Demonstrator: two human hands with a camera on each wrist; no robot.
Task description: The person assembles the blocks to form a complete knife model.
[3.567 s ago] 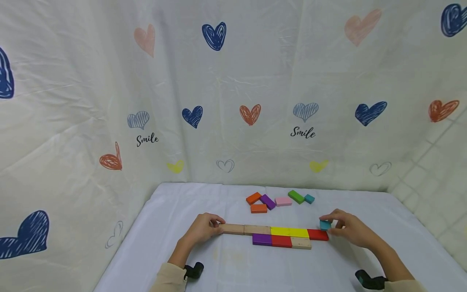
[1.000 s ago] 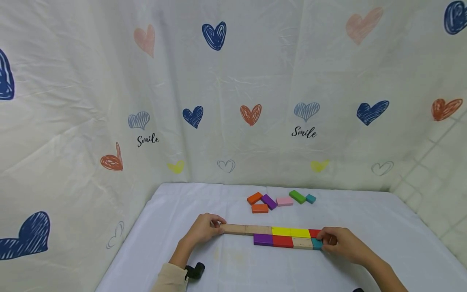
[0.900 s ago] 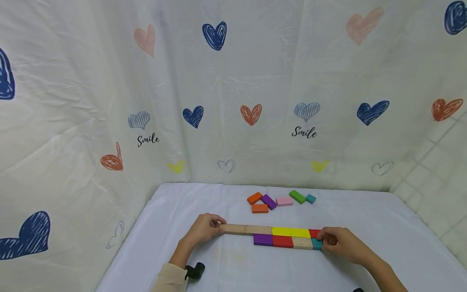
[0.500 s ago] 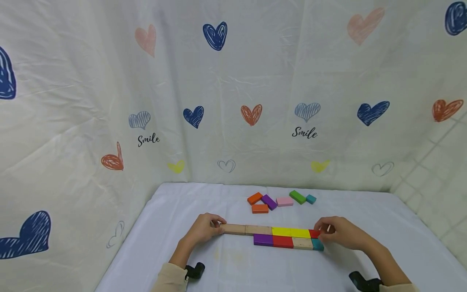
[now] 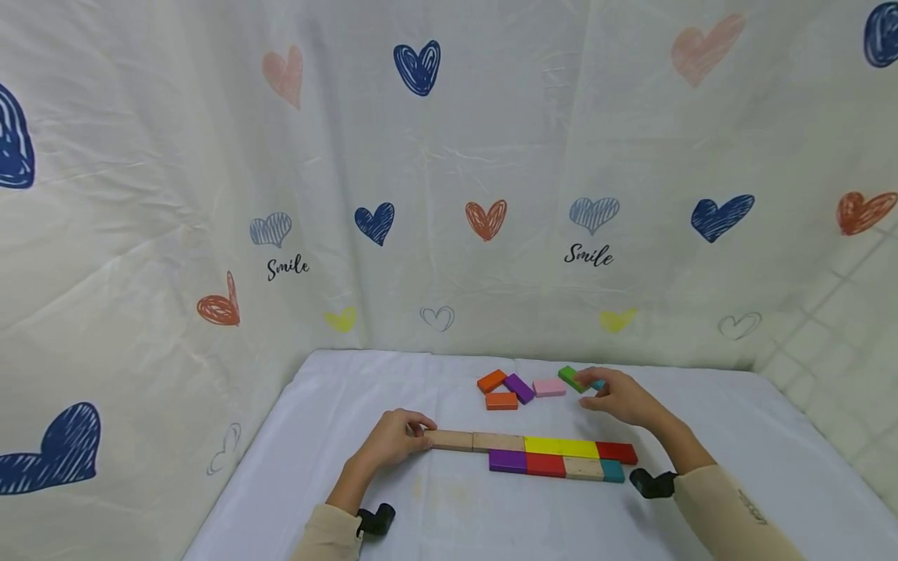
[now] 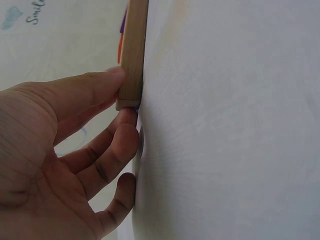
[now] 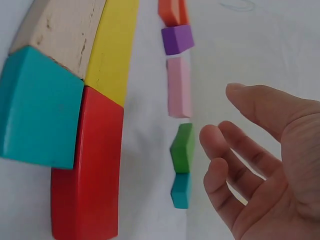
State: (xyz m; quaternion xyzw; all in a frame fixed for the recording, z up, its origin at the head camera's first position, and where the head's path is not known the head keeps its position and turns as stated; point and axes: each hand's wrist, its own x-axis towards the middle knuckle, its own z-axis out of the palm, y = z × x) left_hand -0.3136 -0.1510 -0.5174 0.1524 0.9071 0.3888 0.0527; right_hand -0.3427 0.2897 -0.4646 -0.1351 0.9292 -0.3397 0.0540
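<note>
My left hand [image 5: 395, 438] holds the left end of a plain wooden block [image 5: 451, 440], thumb against its side and fingers curled at its end. That block begins a flat row running right through another plain block [image 5: 498, 442], a yellow stretch [image 5: 561, 447] and a red block [image 5: 616, 453]. Along its near side lie purple [image 5: 507, 461], red [image 5: 545, 465], plain [image 5: 583, 468] and teal [image 5: 613, 471] blocks, edge to edge. My right hand [image 5: 617, 396], holding nothing, hovers beside a green block [image 7: 183, 147] and a small teal block [image 7: 181, 190], its fingers spread and loosely bent.
Left of the green block lie a pink block [image 5: 549, 387], a purple block [image 5: 519, 388] and two orange blocks, one nearer [image 5: 501, 401]. A white cloth [image 5: 449, 514] covers the table. A heart-printed curtain [image 5: 519, 296] hangs behind.
My right hand set the small teal block at the right end of the near row, let go, and moved back to the loose blocks. My left hand has stayed at the row's left end.
</note>
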